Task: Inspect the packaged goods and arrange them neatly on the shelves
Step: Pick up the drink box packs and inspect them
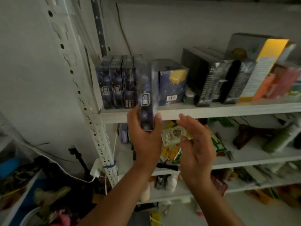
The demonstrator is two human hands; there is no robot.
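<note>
At left end of top shelf (pixel 211 110): row of dark glossy cartons (pixel 116 84), upright. Just right, matching dark box (pixel 146 98), long axis vertical, clamped at bottom in left hand (pixel 145 137), overlapping shelf front edge. Blue starred box (pixel 172 84) beyond gap. Right hand (pixel 195 144) spread, empty, farther off.

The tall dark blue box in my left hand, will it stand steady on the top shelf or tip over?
The tall, narrow dark blue cardboard box probably tips easily alone. It looks stiff: the left hand grips its base without denting it. Set against the row of matching dark blue boxes standing upright on the white top shelf, it should stay put.
</note>
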